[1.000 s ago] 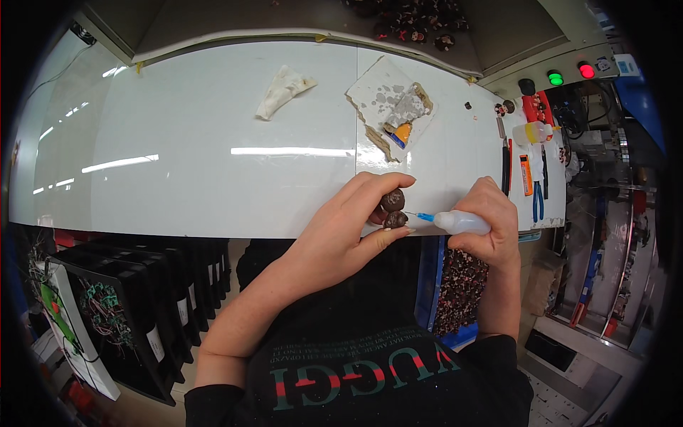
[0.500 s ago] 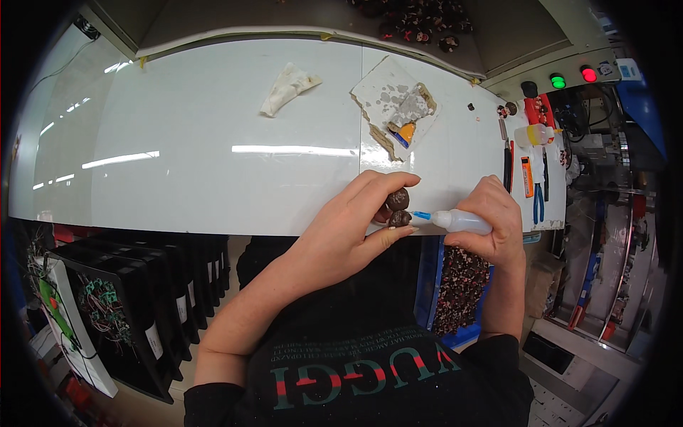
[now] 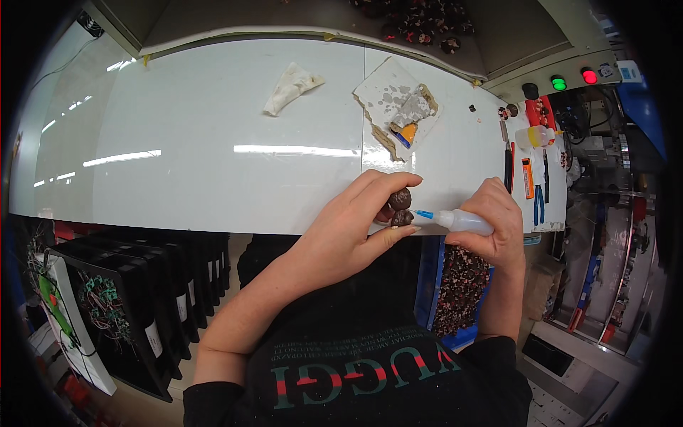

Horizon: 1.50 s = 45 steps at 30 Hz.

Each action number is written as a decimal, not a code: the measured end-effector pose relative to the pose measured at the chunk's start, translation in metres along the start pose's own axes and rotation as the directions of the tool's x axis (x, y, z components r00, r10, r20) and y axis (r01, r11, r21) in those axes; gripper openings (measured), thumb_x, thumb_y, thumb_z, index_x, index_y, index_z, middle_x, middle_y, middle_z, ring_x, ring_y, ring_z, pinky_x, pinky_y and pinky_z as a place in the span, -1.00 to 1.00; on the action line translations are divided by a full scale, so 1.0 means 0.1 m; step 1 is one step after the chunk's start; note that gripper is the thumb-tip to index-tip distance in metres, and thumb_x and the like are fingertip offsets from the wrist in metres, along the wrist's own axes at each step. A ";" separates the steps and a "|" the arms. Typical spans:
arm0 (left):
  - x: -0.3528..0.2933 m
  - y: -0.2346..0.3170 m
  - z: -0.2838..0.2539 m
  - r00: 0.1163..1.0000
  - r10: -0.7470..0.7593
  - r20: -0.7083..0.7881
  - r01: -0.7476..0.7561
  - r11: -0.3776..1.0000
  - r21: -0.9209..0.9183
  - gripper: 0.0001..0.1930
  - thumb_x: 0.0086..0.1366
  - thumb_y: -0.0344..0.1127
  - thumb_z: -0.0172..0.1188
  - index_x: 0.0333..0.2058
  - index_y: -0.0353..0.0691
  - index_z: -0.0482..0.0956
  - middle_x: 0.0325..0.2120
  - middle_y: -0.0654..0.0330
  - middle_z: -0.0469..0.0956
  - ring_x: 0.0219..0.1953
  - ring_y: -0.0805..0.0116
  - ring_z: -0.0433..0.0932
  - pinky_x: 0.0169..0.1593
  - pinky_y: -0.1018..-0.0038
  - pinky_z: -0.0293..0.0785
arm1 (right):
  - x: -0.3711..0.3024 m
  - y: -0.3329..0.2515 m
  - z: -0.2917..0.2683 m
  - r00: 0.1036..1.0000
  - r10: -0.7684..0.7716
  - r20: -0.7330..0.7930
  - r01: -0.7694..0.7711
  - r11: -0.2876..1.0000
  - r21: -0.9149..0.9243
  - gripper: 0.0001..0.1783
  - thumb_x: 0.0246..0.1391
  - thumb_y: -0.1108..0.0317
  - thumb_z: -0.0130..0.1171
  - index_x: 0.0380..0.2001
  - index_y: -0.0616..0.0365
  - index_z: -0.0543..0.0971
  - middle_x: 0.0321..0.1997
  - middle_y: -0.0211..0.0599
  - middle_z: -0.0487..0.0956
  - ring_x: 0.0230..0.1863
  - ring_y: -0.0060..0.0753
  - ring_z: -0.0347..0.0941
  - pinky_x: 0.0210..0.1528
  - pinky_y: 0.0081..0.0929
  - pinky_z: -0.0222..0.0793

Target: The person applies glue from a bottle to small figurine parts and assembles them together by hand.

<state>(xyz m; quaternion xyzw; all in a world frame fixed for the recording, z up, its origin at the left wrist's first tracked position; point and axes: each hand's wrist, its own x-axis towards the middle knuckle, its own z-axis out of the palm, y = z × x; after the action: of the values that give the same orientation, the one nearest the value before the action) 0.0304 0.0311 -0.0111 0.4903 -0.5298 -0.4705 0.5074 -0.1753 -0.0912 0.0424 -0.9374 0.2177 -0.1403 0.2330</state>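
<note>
Near the front edge of the white table, my left hand (image 3: 353, 217) grips a small dark brown figure (image 3: 400, 200) made of rounded lumps, between thumb and fingers. Part of the figure is hidden behind the fingers. My right hand (image 3: 496, 226) is wrapped round a translucent squeeze bottle (image 3: 464, 221), held on its side. The bottle's blue needle tip (image 3: 425, 214) points left and meets or nearly touches the lower brown lump; I cannot tell if they are in contact.
A crumpled white cloth (image 3: 293, 88) and a stained board (image 3: 384, 89) lie farther back. At right are a second bottle (image 3: 533, 136), blue-handled pliers (image 3: 538, 205) and an orange box (image 3: 527, 178). A blue crate (image 3: 461, 292) of small parts stands below the edge. Black racks (image 3: 135, 299) stand at left.
Both hands keep their grip on the figure and the bottle. The view has shifted very slightly; hardly anything else differs.
</note>
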 end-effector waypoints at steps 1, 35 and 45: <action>0.00 0.01 0.00 1.000 0.001 0.000 -0.001 1.000 0.000 -0.49 0.13 -0.43 0.24 0.08 -0.20 0.33 -0.25 0.15 0.38 -0.28 0.39 0.43 -0.19 0.52 0.42 | -0.01 0.01 0.01 1.000 0.010 -0.006 -0.010 1.000 0.014 -0.54 -0.44 0.00 0.45 -0.58 0.13 0.55 -0.61 -0.42 0.41 -0.52 -0.35 0.29 -0.42 -0.45 0.14; 0.01 0.07 0.37 0.948 0.123 -0.293 -0.020 0.943 0.333 -0.57 0.08 -0.05 0.28 -0.25 -0.27 0.42 -0.44 0.12 0.48 -0.45 0.19 0.52 -0.43 0.39 0.43 | -0.03 -0.35 0.86 0.845 0.187 -0.501 -0.034 0.954 0.297 -0.48 -0.29 0.44 0.45 -0.24 0.13 0.38 -0.24 -0.24 0.36 -0.23 -0.30 0.34 -0.23 -0.48 0.33; 0.11 0.06 0.36 0.952 0.084 -0.293 0.057 0.895 0.442 -0.58 0.06 -0.14 0.31 -0.20 -0.26 0.43 -0.36 0.12 0.50 -0.37 0.20 0.55 -0.36 0.42 0.48 | 0.09 -0.27 0.92 0.828 0.194 -0.526 -0.044 0.958 0.284 -0.51 -0.30 0.44 0.47 -0.30 0.12 0.39 -0.27 -0.27 0.36 -0.28 -0.35 0.33 -0.31 -0.53 0.32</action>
<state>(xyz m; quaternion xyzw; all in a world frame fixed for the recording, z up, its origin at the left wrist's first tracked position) -0.0062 0.0203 -0.0053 0.6560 -0.5423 -0.2519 0.4606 -0.1252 -0.0393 -0.0211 -0.8032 0.3134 -0.4155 0.2899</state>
